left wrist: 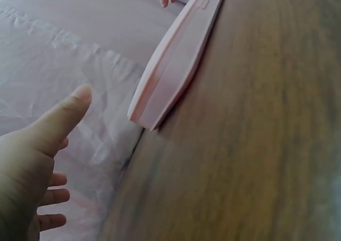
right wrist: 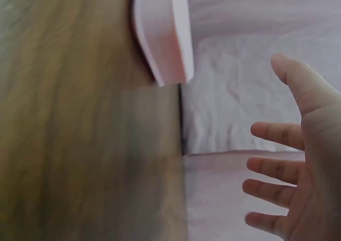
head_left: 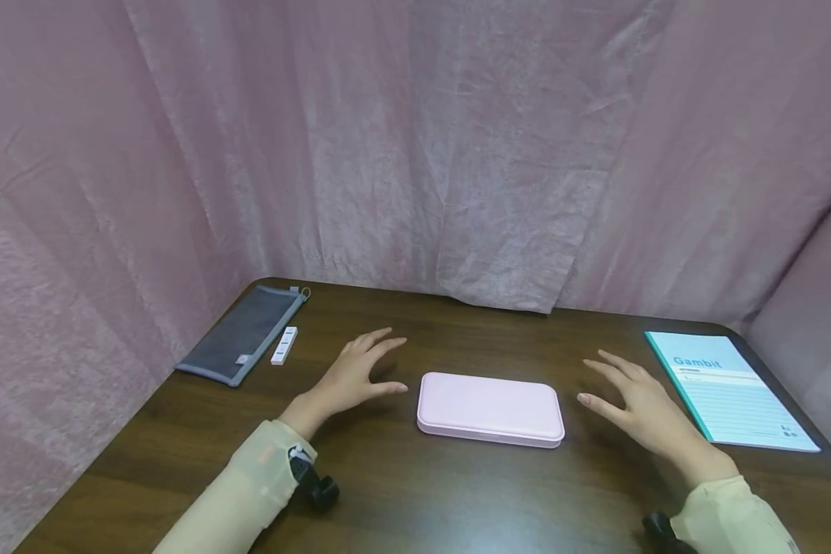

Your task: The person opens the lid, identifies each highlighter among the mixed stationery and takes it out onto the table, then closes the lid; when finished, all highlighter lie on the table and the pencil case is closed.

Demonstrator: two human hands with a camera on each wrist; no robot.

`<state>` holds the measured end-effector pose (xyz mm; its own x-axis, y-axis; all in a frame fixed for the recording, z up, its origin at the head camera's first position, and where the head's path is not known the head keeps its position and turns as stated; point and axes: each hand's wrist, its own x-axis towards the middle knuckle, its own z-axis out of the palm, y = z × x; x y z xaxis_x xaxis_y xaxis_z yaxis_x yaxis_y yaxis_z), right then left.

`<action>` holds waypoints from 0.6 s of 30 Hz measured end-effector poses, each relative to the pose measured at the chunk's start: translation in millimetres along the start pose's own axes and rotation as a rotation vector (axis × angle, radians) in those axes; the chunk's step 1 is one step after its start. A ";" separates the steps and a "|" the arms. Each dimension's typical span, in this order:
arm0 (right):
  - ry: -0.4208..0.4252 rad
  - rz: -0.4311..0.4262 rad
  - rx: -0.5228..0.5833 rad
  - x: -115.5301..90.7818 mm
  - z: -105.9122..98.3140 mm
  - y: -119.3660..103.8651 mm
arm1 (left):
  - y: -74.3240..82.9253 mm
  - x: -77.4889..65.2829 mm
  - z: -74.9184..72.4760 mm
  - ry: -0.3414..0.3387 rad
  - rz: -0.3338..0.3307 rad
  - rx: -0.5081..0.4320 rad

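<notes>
Just below and right of centre in the head view, the pink case lay on the tabletop between left hand and right hand, both spread and empty, and, smooth-looking, might have skidded had one hand pushed first.

Both forearms reach forward, angled inward, pale-green sleeves near the wrists. Left hand: fingers parted, thumb well away from them. Right hand: similarly spread. Hands well apart, bare.
</notes>
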<state>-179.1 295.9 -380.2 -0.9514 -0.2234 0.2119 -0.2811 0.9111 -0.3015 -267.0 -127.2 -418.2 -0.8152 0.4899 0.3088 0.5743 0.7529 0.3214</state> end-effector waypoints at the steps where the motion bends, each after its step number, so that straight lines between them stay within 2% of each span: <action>1: -0.003 -0.001 0.005 0.9 -1.4 -1.3 | 0.7 0.4 -0.9 -0.010 -0.007 -0.021; 4: -0.015 -0.013 0.034 3.3 -4.5 -6.2 | 3.9 2.0 -3.4 -0.035 -0.009 -0.093; 9: -0.025 -0.064 0.065 6.2 -2.6 -15.9 | 9.4 4.8 -4.4 -0.079 0.023 -0.189; 18: -0.024 -0.140 0.057 10.3 9.6 -29.1 | 18.0 7.9 4.9 -0.164 0.089 -0.212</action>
<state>-182.0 263.8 -378.2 -0.9049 -0.3559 0.2337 -0.4175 0.8493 -0.3231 -263.5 -107.6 -414.3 -0.7520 0.6278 0.2008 0.6332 0.6034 0.4847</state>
